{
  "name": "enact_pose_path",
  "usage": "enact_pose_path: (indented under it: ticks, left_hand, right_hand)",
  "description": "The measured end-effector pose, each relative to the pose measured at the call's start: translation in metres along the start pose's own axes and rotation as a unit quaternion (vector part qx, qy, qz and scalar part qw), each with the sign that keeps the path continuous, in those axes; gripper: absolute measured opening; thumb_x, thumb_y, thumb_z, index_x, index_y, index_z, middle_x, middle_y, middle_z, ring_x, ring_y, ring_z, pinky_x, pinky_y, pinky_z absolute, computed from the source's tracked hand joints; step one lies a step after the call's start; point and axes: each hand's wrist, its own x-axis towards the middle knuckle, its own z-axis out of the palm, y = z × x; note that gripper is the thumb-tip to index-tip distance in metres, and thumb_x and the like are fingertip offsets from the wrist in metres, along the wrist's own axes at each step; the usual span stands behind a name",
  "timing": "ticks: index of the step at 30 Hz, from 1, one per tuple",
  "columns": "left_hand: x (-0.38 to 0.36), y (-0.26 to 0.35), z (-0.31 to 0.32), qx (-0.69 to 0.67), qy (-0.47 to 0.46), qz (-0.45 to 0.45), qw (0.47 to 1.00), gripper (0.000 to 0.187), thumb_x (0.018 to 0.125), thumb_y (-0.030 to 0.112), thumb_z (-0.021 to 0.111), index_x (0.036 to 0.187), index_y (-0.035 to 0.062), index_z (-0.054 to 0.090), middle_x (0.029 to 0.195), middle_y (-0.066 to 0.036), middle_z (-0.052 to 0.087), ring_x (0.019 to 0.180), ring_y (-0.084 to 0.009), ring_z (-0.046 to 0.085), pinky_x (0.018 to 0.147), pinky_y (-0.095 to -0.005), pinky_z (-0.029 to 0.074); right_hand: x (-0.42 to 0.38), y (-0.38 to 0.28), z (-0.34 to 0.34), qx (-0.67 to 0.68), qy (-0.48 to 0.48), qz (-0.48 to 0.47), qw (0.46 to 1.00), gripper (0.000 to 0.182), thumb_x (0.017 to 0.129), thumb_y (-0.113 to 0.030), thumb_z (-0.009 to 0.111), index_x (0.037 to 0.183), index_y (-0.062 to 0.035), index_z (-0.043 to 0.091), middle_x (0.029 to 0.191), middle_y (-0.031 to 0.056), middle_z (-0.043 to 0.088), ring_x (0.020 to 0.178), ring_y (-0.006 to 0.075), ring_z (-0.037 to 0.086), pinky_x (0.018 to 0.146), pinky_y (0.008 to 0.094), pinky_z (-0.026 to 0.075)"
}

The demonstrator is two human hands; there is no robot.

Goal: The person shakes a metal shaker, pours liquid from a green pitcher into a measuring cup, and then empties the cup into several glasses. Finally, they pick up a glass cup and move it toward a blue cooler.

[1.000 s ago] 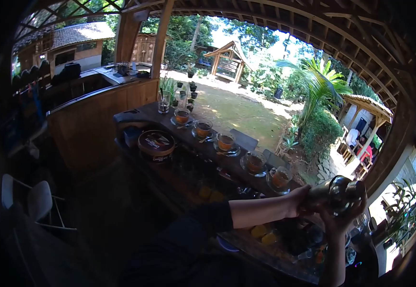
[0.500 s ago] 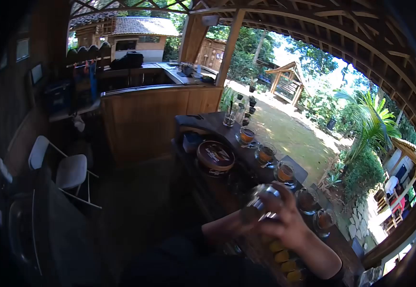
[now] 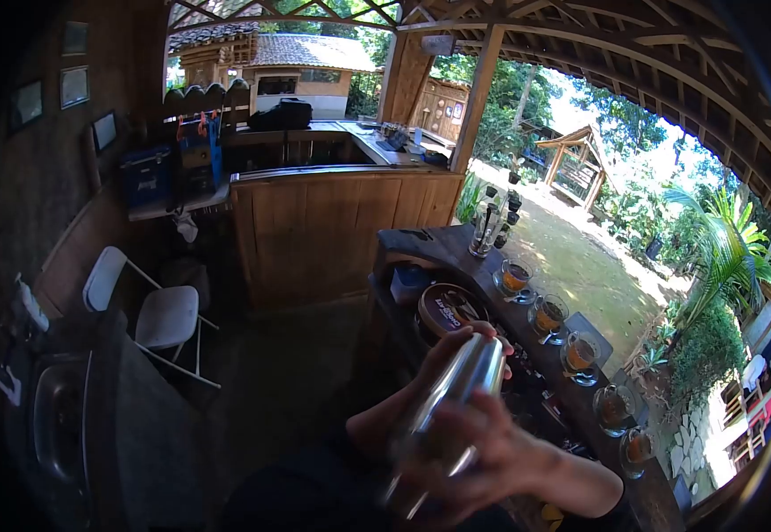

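Observation:
A shiny steel shaker (image 3: 459, 387) is tilted diagonally in front of me, held in both hands. My left hand (image 3: 450, 344) wraps its upper end. My right hand (image 3: 490, 454) grips its lower part, blurred. Behind the hands runs a dark wooden bar counter (image 3: 434, 246) with a row of several glass cups of amber tea on saucers, the nearest ones being a tea cup (image 3: 579, 352) and another tea cup (image 3: 549, 315). A round dark tin (image 3: 446, 308) sits on the lower shelf just beyond my left hand.
A tall glass with stirrers (image 3: 485, 232) stands at the counter's far end. A wooden partition (image 3: 332, 226) closes the back. A white folding chair (image 3: 165, 317) stands left, a blue cooler (image 3: 148, 177) behind it, and a metal sink (image 3: 55, 427) at lower left.
The shaker has swung from the far right to in front of me and now tilts diagonally, both hands still on it. My view has turned left, showing more of the chair and back wall.

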Motion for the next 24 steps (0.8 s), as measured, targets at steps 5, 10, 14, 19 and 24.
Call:
enact_pose_path:
  ticks: [5, 10, 14, 19, 24]
  left_hand:
    - [-0.006, 0.020, 0.024, 0.075, 0.128, 0.069, 0.987, 0.031, 0.090, 0.033, 0.044, 0.110, 0.0106, 0.050, 0.107, -0.014, 0.053, 0.096, -0.0281, 0.056, 0.083, -0.0414, 0.048]
    - [-0.013, 0.000, -0.024, -0.049, 0.168, 0.073, 0.982, 0.034, 0.088, 0.032, 0.051, 0.112, 0.0080, 0.051, 0.108, -0.013, 0.056, 0.094, -0.0240, 0.059, 0.081, -0.0376, 0.051]
    - [0.004, 0.034, 0.011, 0.029, -0.049, 0.071, 0.996, 0.031, 0.089, 0.035, 0.048, 0.110, 0.0127, 0.051, 0.107, -0.019, 0.053, 0.090, -0.0377, 0.057, 0.074, -0.0424, 0.052]
    - [-0.002, 0.023, 0.007, -0.002, 0.150, 0.023, 0.988, 0.030, 0.090, 0.032, 0.046, 0.110, 0.0103, 0.051, 0.106, -0.015, 0.055, 0.091, -0.0279, 0.059, 0.078, -0.0400, 0.050]
    - [-0.004, -0.009, -0.019, -0.019, 0.218, -0.005, 0.976, 0.034, 0.088, 0.030, 0.049, 0.113, 0.0061, 0.052, 0.106, -0.011, 0.058, 0.094, -0.0217, 0.060, 0.080, -0.0365, 0.052]
  right_hand:
    - [0.012, 0.033, 0.009, -0.047, 0.059, -0.164, 0.984, 0.049, 0.063, -0.023, 0.074, 0.107, -0.0333, 0.056, 0.125, 0.0083, 0.043, 0.113, 0.0403, 0.043, 0.093, 0.0562, 0.034]
    - [-0.001, 0.075, 0.028, 0.077, 0.138, 0.111, 0.981, 0.052, 0.061, -0.021, 0.079, 0.107, -0.0217, 0.055, 0.127, 0.0106, 0.042, 0.115, 0.0400, 0.043, 0.088, 0.0490, 0.041]
    - [0.032, 0.010, 0.009, -0.129, 0.044, -0.164, 0.977, 0.048, 0.068, -0.026, 0.070, 0.112, -0.0325, 0.052, 0.119, 0.0052, 0.047, 0.110, 0.0363, 0.046, 0.091, 0.0542, 0.036]
    - [0.006, 0.041, 0.008, -0.042, 0.081, -0.136, 0.986, 0.064, 0.061, -0.021, 0.075, 0.118, -0.0265, 0.046, 0.120, 0.0134, 0.044, 0.112, 0.0403, 0.044, 0.093, 0.0559, 0.033]
    - [-0.032, 0.066, 0.013, -0.009, 0.126, 0.012, 0.992, 0.083, 0.055, -0.019, 0.082, 0.125, -0.0256, 0.037, 0.126, 0.0183, 0.041, 0.114, 0.0446, 0.042, 0.090, 0.0542, 0.038]
